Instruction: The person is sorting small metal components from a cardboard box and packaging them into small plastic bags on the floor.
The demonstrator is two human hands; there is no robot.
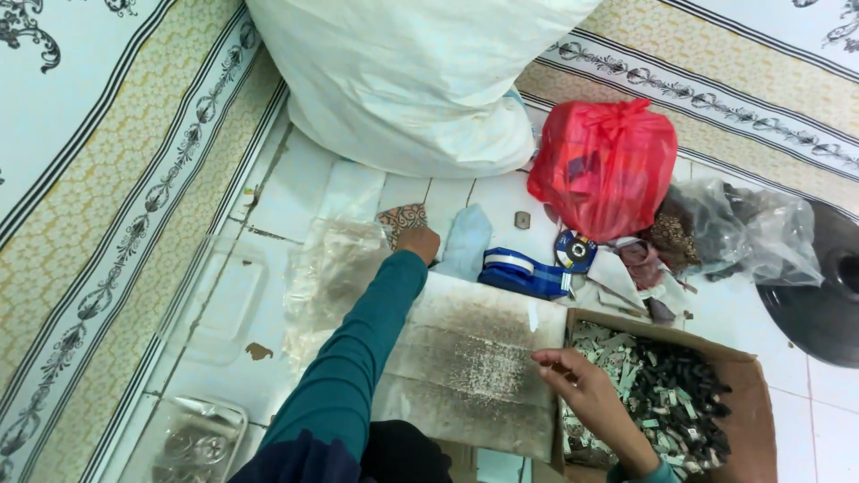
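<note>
My left hand (pixel 418 242), in a teal sleeve, reaches forward past a worn grey board (pixel 474 358) and rests closed on a small patterned piece (pixel 403 217) on the white tiled floor. My right hand (pixel 573 376) sits at the left edge of a cardboard box (pixel 752 420) filled with several small grey and black parts (pixel 662 394); its fingers are curled over the box's rim next to the board. Whether it holds a part I cannot tell.
A blue tape dispenser (pixel 523 271) lies beyond the board, beside a pale blue cloth (pixel 467 240). A red plastic bag (pixel 604 165), a clear bag (pixel 752 228), a large white sack (pixel 412 80), clear plastic sheets (pixel 331 268) and a black round object (pixel 823 286) surround the spot.
</note>
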